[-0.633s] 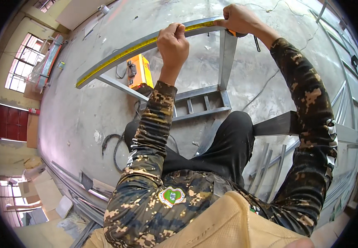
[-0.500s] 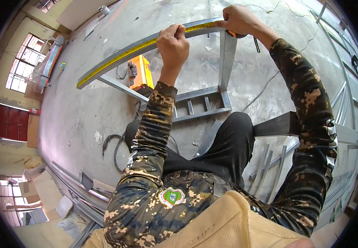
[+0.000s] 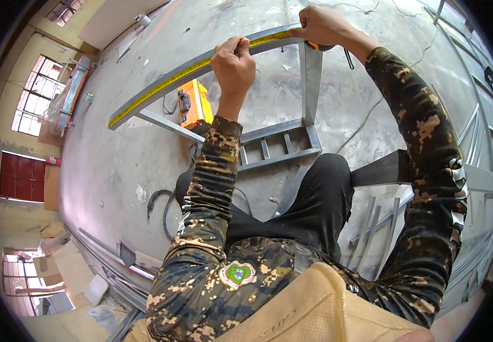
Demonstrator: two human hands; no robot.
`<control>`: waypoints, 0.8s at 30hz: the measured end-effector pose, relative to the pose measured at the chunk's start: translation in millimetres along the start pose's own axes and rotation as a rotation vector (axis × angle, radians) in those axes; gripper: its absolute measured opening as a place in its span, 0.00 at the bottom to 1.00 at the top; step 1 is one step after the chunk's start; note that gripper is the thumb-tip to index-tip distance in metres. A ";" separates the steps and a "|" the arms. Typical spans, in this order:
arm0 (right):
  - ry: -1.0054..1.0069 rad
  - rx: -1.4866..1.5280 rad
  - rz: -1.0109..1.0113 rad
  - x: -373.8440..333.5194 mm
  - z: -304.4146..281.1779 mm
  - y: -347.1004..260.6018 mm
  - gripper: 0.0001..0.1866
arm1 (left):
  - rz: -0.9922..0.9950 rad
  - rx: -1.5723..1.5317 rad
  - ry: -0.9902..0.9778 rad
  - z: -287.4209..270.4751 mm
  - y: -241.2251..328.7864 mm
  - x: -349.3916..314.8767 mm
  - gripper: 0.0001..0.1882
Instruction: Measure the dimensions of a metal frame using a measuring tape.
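Note:
A yellow tape measure blade (image 3: 172, 76) lies stretched along a grey metal bar (image 3: 135, 108), its far-left end at the bar's end. My left hand (image 3: 234, 65) is closed over blade and bar about midway, thumb on top; its fingertips are partly hidden. Farther right, my right hand (image 3: 323, 27) pinches the blade near the bar's right end. Under that hand shows the orange and black tape case (image 3: 319, 45), mostly covered, with a dark strap hanging from it. The bar belongs to a welded metal frame (image 3: 310, 85) standing before my knees.
An orange machine case (image 3: 196, 105) stands on the floor behind the frame, with black cable (image 3: 154, 200) nearby. Loose metal tubes (image 3: 384, 228) lie at my right, and more lengths (image 3: 101, 248) at the left. A large metal framework (image 3: 474, 74) stands at the far right.
Both hands stay on the blade and bar, the left one slightly shifted. The whole view has moved a little; the blade still lies along the bar.

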State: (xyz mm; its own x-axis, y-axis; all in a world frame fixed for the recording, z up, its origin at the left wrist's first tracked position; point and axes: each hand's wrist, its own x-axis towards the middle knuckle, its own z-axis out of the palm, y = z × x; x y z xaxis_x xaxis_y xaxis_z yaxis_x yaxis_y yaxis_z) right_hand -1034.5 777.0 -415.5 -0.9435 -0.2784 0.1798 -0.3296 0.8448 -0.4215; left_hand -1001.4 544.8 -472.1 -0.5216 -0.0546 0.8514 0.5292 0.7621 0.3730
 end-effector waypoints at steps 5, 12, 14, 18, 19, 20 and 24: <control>0.014 -0.130 0.002 7.1 4.6 7.3 0.19 | 0.023 -0.014 -0.002 3.0 3.2 2.1 0.06; 0.019 -0.082 -0.038 4.7 3.8 7.2 0.20 | -0.039 -0.043 0.000 4.4 4.1 1.8 0.03; -0.012 -0.084 -0.035 3.3 -0.1 3.1 0.20 | -0.006 -0.039 0.011 3.5 3.0 2.4 0.03; 0.000 -0.103 -0.054 1.7 -1.0 3.1 0.22 | 0.033 0.003 0.007 4.6 0.9 3.1 0.06; 0.000 -0.102 -0.054 1.3 -1.4 2.8 0.22 | 0.036 0.007 0.003 4.8 1.0 3.1 0.06; -0.004 -0.086 -0.040 0.6 -1.9 2.7 0.22 | 0.038 0.010 0.000 5.0 1.0 3.2 0.06; -0.012 -0.074 -0.034 -1.8 -3.5 2.9 0.22 | -0.004 -0.024 -0.012 4.5 6.6 2.6 0.03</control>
State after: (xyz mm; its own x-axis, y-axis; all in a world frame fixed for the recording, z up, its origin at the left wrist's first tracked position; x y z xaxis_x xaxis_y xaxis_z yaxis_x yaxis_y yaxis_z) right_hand -1033.7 781.6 -414.0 -0.9324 -0.3121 0.1821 -0.3580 0.8663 -0.3484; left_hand -1002.3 552.5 -469.1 -0.5319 -0.0494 0.8454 0.5428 0.7463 0.3851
